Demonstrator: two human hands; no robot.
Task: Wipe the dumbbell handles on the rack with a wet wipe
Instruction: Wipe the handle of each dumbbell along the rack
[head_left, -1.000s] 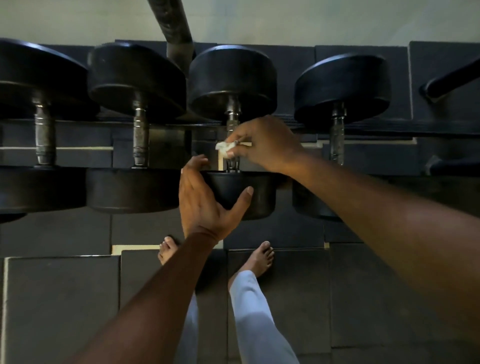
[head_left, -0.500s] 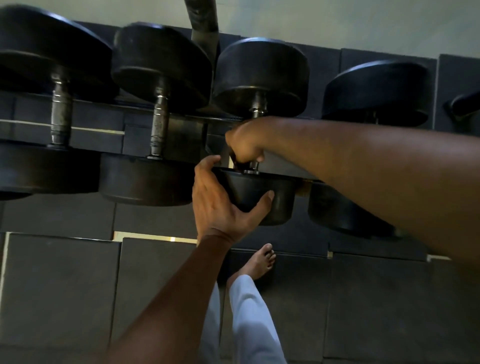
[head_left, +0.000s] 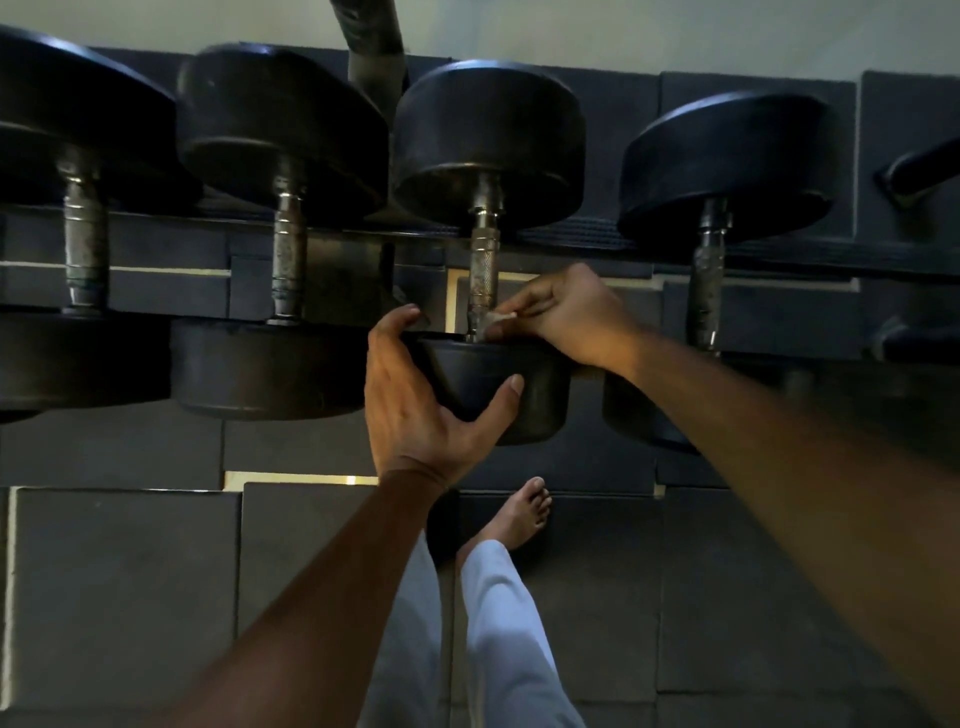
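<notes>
right hand pinches wet wipe at handle base; left hand grasps dumbbell head; wrap wipe fully, stroke upward

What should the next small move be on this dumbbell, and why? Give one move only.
Probably slide the wipe up the handle toward the far weight. The right hand pinches it at the handle's near end, just above the near weight that the left hand steadies, and the stretch above it lies bare.
</notes>
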